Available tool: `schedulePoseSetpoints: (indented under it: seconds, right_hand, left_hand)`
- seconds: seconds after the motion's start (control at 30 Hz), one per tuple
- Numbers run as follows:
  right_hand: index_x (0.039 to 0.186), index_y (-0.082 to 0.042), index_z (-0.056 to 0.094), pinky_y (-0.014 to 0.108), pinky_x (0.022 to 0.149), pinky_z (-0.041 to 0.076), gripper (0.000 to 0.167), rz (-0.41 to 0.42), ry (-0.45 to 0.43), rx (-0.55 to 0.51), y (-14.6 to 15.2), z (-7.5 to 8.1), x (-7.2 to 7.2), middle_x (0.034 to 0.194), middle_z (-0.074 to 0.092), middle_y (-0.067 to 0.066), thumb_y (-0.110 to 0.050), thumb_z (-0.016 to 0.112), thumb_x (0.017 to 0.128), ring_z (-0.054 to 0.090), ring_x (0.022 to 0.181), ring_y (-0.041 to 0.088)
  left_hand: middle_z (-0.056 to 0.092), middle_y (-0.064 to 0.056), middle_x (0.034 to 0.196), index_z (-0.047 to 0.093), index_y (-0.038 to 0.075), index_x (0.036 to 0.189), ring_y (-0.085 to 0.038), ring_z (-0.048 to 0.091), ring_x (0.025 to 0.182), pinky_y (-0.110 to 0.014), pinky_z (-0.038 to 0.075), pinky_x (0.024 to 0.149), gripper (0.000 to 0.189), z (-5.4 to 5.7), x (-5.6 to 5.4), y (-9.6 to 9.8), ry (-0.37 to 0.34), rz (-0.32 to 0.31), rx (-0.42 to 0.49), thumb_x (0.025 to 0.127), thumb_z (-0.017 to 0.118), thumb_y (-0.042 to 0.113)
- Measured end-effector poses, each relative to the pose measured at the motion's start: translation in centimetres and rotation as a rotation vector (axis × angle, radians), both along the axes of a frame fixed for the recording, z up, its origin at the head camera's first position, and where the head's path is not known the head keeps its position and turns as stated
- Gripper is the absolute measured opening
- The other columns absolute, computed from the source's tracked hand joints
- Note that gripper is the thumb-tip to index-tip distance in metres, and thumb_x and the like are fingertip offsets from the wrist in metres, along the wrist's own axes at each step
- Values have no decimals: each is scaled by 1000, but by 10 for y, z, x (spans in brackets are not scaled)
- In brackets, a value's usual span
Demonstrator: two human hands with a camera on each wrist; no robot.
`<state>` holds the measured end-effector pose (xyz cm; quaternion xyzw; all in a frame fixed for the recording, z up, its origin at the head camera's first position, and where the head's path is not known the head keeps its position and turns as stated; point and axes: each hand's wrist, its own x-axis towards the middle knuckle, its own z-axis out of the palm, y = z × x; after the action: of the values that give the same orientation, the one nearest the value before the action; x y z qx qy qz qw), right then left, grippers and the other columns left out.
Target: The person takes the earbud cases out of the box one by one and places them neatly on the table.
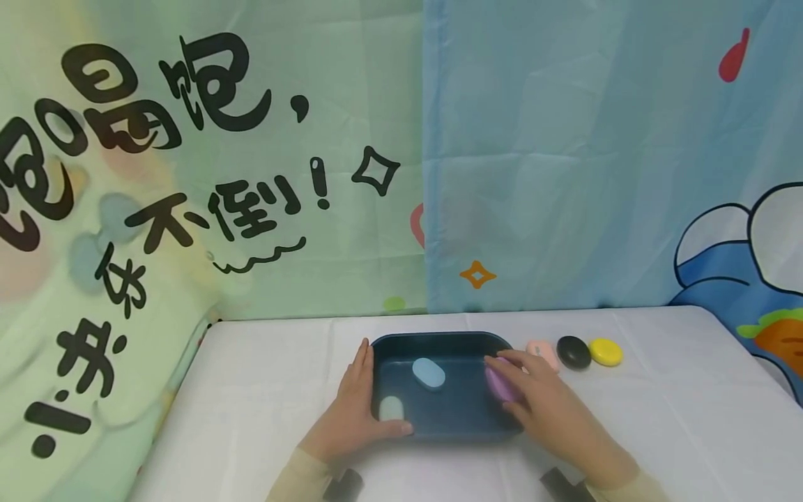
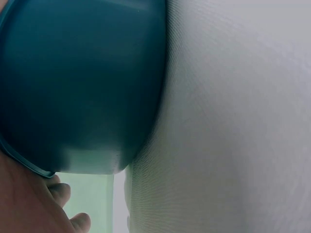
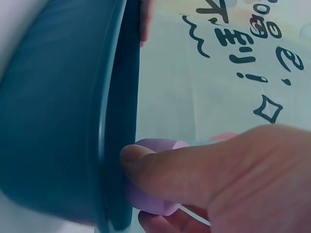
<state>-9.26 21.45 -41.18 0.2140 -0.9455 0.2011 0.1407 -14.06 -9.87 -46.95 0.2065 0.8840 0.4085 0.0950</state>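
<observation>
A dark blue rectangular tray (image 1: 448, 418) with raised walls sits on the white-covered table. My left hand (image 1: 364, 408) lies against its left side, fingers straight along the wall and thumb across the front rim. Inside the tray are a light blue oval block (image 1: 429, 374) and a pale green rounded block (image 1: 392, 408), the latter partly behind the thumb. At the tray's right wall, my right hand (image 1: 539, 397) pinches a purple rounded block (image 3: 158, 206), thumb on its near face. Fingers cover part of that block in the head view.
To the right of the tray, a pink block (image 1: 543, 353), a black oval block (image 1: 574, 353) and a yellow round block (image 1: 605, 352) stand in a row. A printed cloth backdrop (image 1: 552, 174) hangs behind the table (image 1: 251, 390).
</observation>
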Motion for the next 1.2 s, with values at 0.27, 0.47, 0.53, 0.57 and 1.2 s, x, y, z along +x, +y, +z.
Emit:
schedulePoseSetpoints:
  seconds: [0.27,0.47,0.53,0.57,1.2]
  right_hand:
    - [139,-6,59,60,95,48,67,-101,-129,16,14,5,6,135,53,19,3,83,77,50,123,42]
    - [142,-9,57,65,93,46,69,-210,-221,13,24,9,9,140,50,21,-2,84,79,45,127,45]
    - [143,-9,56,65,92,47,71,-237,-248,16,28,8,8,140,48,21,-4,84,79,44,127,46]
    - [143,-8,55,65,91,47,72,-243,-252,13,30,8,9,140,48,21,-5,85,79,44,126,46]
    - [144,-1,49,71,91,41,72,-365,-358,59,73,2,6,141,40,33,-4,82,81,35,126,55]
  left_hand:
    - [-12,-1,169,-6,8,161,-30,-2,154,-57,19,118,136,-2,-1,0,7,-3,6,73,83,60]
    - [-13,0,168,-4,7,161,-33,-1,153,-58,20,118,134,-1,-2,-1,11,-2,9,73,84,58]
    - [-12,-1,169,-4,6,161,-33,-1,154,-58,20,118,134,-1,-2,-1,9,-1,10,74,84,57]
    - [-12,-2,169,-4,6,161,-33,-1,154,-58,19,118,134,-2,-2,-1,9,-2,9,74,84,57]
    - [-11,-4,169,-3,5,161,-32,-2,153,-58,18,118,132,-1,-1,0,1,-3,3,75,84,55]
